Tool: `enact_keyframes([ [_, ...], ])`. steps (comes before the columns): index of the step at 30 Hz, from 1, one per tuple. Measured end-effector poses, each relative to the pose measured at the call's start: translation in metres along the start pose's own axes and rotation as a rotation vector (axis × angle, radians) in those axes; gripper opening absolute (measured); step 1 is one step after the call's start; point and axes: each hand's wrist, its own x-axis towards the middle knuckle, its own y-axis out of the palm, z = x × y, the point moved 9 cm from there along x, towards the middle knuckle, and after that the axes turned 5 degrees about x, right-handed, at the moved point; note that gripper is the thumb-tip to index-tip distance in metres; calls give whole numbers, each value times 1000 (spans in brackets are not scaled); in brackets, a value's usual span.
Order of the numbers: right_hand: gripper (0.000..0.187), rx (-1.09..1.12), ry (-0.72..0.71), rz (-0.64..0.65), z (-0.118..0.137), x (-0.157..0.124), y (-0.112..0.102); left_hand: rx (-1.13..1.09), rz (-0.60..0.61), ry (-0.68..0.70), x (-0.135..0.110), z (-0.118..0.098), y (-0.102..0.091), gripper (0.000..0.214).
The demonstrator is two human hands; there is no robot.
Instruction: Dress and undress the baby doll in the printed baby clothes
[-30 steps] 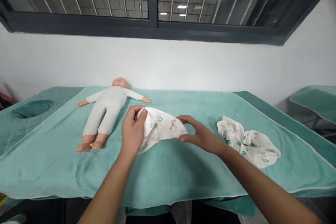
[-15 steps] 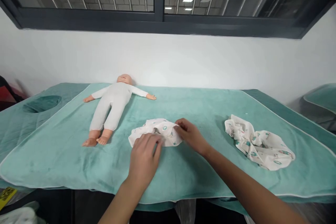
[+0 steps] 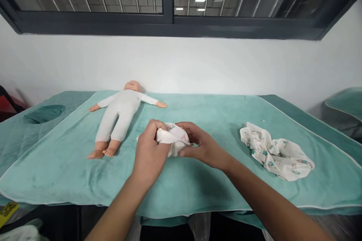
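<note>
A bunched white cloth with a small coloured print (image 3: 175,135) is between my two hands at the middle of the bed. My left hand (image 3: 151,148) grips its left side, thumb in front and fingers curled behind. Around the right end, my right hand (image 3: 202,145) is cupped, its fingers over the top and its thumb low at the edge. The cloth is too crumpled to tell its exact shape, and the hands hide part of it. A baby doll (image 3: 121,111) in a white body lies on its back to the left, arms spread, feet towards me.
A second crumpled white printed cloth (image 3: 278,154) lies to the right. Both are on a green padded cover (image 3: 215,196) over the bed. A hole with a dark green lining (image 3: 43,114) is at the left. The wall and window frame (image 3: 169,28) stand behind.
My left hand, which lay over the cloth's front, now grips it with the thumb. My right hand has turned from a pinch to a wider hold, and the cloth is more gathered.
</note>
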Motion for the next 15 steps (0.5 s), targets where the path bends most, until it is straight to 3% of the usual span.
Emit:
enact_keyframes([
  [4,32,-446,-163,-289,37,9,-28,52,-92,158,18,-40,-31,14],
  [7,30,-766,-285,-511,77,13,-51,175,-268,275,25,-63,-57,13],
  [11,30,-1056,-257,-625,111,13,-74,335,-565,336,25,-78,-94,18],
  [15,28,-1130,-220,-646,121,2,-86,456,-615,337,30,-76,-104,18],
])
